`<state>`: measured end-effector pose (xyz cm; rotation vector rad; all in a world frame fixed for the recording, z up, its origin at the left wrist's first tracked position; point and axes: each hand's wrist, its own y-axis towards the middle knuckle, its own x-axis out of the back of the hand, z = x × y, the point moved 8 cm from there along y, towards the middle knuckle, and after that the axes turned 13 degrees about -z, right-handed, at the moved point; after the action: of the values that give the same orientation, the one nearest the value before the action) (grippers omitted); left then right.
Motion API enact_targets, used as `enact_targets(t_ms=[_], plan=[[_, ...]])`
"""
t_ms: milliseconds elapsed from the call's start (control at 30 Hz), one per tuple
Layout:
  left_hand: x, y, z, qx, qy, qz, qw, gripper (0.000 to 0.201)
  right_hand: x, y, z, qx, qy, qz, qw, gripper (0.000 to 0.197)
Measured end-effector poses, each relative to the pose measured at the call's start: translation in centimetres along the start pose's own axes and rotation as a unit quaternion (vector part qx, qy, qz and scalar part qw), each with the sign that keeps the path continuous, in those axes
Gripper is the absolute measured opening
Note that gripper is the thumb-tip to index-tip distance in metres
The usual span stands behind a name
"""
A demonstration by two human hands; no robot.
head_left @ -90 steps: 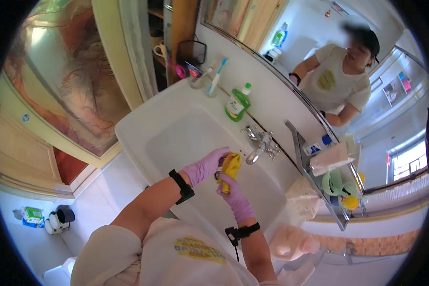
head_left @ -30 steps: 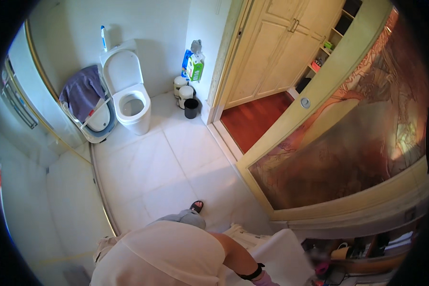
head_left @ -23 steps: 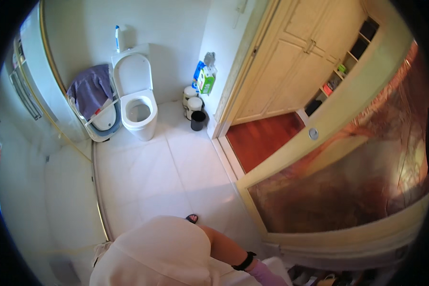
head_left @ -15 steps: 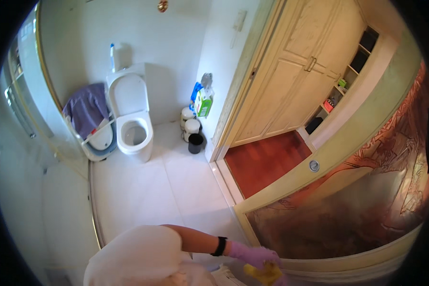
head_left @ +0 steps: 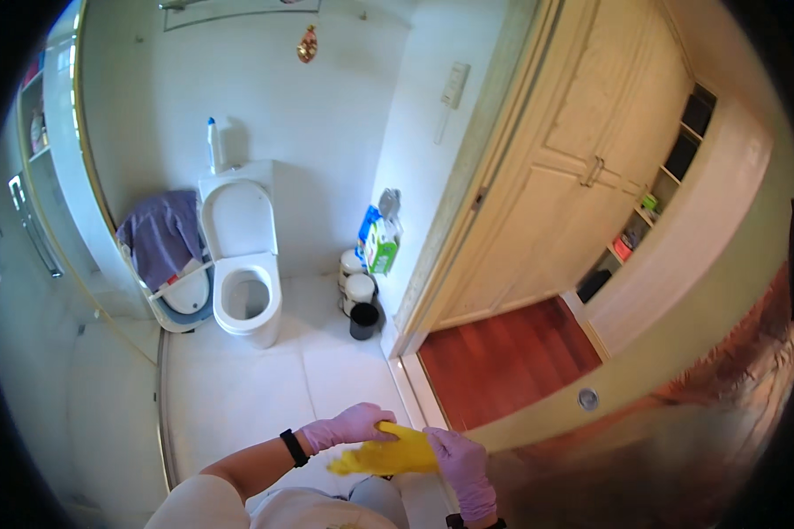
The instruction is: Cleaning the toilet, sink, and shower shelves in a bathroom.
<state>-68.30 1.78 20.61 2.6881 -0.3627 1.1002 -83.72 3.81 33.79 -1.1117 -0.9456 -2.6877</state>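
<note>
1. Step in hand (judged): handling a yellow rubber glove (head_left: 390, 457), stretched between the lilac-gloved left hand (head_left: 353, 425) and right hand (head_left: 461, 463).
2. Position: mid-air above the floor (head_left: 229, 388), near the door sill's lower end; finger ends point left.
3. Left hand: pinches the glove's upper edge. Right hand: curled closed on the cuff end.
4. Next move: probably calls for a firm cuff grip and a widened opening.
5. Obscured from here: cuff opening, behind the right hand; right wristband (head_left: 473, 522), cut off below.

Rm fwd over floor (head_left: 229, 397), but door (head_left: 670, 441) blocks R.
</note>
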Motion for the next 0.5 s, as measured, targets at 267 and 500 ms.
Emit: enact_targets(t_ms=[267, 500], plan=[[6.4, 5.3, 7.5, 0.078, 0.114, -0.216, 0.966, 0.019, -4.8, 8.0, -8.5, 0.043, -0.007, 0.089, 0.995, 0.022], [8.4, 12.8, 12.0, 0.12, -0.541, -0.583, 0.594, 0.044, -8.6, 15.3, -5.9, 0.189, 0.145, 0.104, 0.966, 0.023]])
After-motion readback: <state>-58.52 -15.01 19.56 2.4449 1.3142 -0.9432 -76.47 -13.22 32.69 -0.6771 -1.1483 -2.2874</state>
